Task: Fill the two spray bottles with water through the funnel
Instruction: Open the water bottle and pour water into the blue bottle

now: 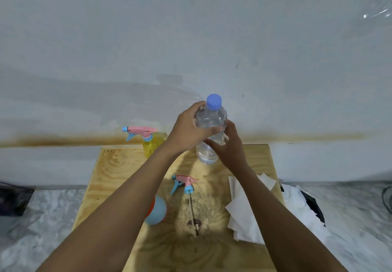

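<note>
Both hands hold a clear plastic water bottle (209, 123) with a blue cap, lifted above the far part of the wooden table (112, 165). My left hand (191, 129) wraps its upper body from the left, and my right hand (230, 144) grips it lower on the right. A yellow spray bottle (151, 145) with a pink and blue trigger head stands at the table's far left. A loose pink and blue trigger head (184, 183) with its dip tube lies mid-table. A blue funnel (156, 210) sits partly hidden under my left forearm.
White paper towels (244, 208) lie on the table's right side. A black bag with white material (303, 204) rests on the floor to the right. A dark object (12, 199) sits at the far left. A pale wall rises right behind the table.
</note>
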Demonstrator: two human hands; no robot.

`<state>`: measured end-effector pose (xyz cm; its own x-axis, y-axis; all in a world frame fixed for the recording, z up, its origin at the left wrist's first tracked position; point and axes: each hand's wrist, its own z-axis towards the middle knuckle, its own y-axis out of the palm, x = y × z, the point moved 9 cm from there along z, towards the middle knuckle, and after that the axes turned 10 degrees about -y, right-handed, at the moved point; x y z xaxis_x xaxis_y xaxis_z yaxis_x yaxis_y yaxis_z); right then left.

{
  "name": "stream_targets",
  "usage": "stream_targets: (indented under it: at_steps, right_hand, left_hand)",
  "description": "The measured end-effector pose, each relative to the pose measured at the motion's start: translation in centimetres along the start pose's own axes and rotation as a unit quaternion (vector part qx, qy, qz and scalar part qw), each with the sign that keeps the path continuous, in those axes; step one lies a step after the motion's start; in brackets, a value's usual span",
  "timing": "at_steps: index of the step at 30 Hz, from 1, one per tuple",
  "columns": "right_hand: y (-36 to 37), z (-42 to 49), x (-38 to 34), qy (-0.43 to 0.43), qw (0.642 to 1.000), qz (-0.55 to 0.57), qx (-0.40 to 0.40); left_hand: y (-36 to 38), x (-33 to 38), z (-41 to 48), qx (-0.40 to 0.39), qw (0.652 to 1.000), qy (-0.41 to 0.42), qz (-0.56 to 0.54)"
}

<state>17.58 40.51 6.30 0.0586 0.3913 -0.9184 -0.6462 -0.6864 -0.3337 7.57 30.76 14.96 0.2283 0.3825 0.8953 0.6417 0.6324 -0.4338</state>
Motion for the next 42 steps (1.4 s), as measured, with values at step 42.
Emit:
stream_targets:
  at_steps: [42]
  right_hand:
    - [-9.5, -10.6, -13.1, -0.044, 0.990, -0.130, -0.016]
  left_hand:
    - [2.1, -2.5, -15.0, 0.012, 0.996, -0.015, -0.082]
